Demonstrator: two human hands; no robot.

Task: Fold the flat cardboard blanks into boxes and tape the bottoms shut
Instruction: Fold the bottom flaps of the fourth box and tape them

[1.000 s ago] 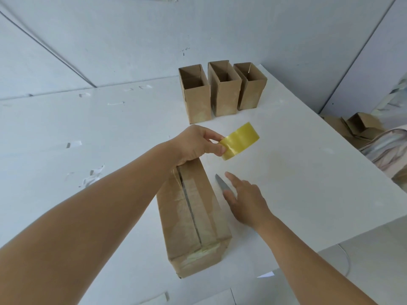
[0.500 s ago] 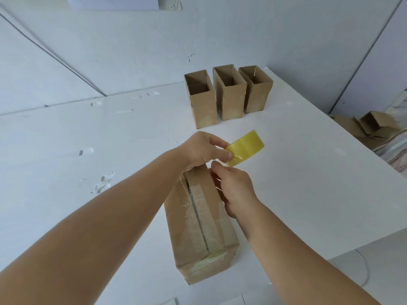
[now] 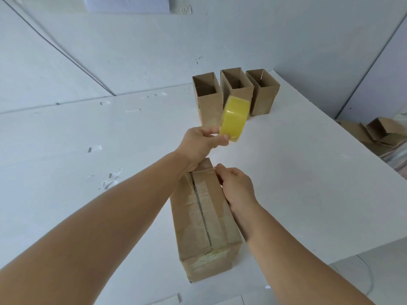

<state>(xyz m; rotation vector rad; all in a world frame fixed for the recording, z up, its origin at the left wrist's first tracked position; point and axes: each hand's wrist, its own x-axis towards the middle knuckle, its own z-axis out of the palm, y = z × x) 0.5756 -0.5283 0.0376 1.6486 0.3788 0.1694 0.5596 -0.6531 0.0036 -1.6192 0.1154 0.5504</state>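
Surface: white table (image 3: 297, 172).
Near edge: long taped box (image 3: 204, 227), lying flat.
Far corner: three open boxes (image 3: 235, 91), upright, side by side.
Left: tape scraps (image 3: 110, 181).

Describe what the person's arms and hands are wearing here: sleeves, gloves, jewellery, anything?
Nothing visible. Both forearms are bare up to the frame's edge, with no sleeve in view. The left hand and right hand are ungloved, and no watch, ring or wristband shows.

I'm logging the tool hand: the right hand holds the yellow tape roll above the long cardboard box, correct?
Not quite. The head view shows the left hand holding the yellow tape roll; the right hand rests on the long cardboard box. The roll is above it, as you said.
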